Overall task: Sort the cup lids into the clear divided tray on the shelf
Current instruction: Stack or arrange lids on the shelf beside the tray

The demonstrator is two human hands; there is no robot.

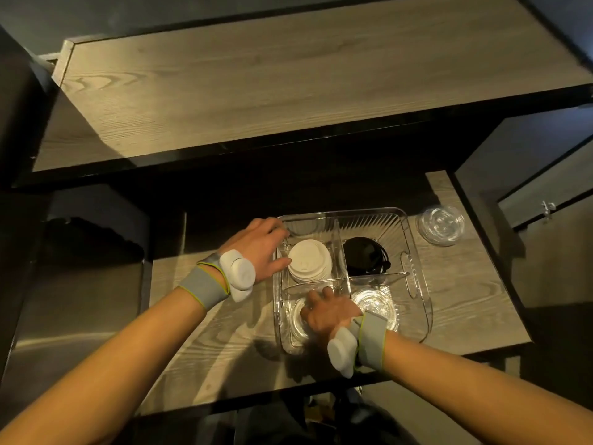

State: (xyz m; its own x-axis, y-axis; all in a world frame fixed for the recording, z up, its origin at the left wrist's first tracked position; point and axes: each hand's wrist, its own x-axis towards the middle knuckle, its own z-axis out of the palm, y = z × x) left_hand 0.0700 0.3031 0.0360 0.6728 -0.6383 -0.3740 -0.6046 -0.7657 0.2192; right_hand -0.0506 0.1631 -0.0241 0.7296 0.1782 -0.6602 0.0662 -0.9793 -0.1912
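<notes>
Upper shelf board [288,91] overhanging the clear divided tray [417,284], loose clear lids [440,224] beside it, white lids [308,260] touched by spread left hand [256,248], right hand [327,311] fingers curled down onto a clear lid [298,319], grasp unclear

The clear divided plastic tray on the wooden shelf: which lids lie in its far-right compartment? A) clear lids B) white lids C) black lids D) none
C: the stack of black round lids sits in the far-right section of the clear divided plastic tray, beside the white lids.
</notes>
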